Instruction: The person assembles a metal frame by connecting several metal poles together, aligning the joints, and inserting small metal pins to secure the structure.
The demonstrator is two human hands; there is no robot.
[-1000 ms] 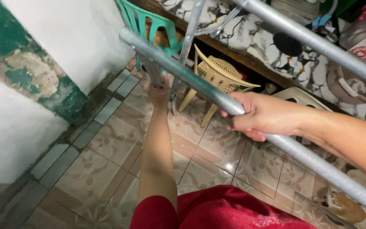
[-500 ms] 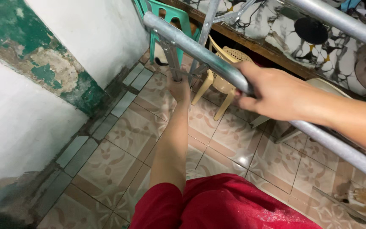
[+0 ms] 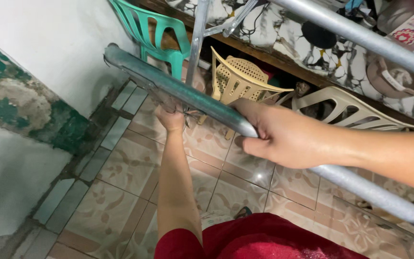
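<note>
A long grey metal pipe [image 3: 178, 91] of a frame runs from upper left to lower right across the view. My right hand [image 3: 276, 136] is wrapped around this pipe near its middle. My left hand [image 3: 171, 117] reaches down below the pipe's left part and grips a lower piece of the frame, where a thin upright bar [image 3: 196, 43] joins. A second grey pipe [image 3: 360, 36] runs across the upper right. My red clothing [image 3: 264, 240] shows at the bottom.
A white wall with peeling green paint [image 3: 34, 110] stands at the left. Behind the frame stand a green plastic chair [image 3: 156, 29] and beige plastic chairs [image 3: 243, 79], under a patterned counter [image 3: 288, 43]. The floor is patterned tile [image 3: 120, 182].
The view has shifted down and left, so the pipe's end sits lower and nearer the wall. Both hands keep their grips on the frame.
</note>
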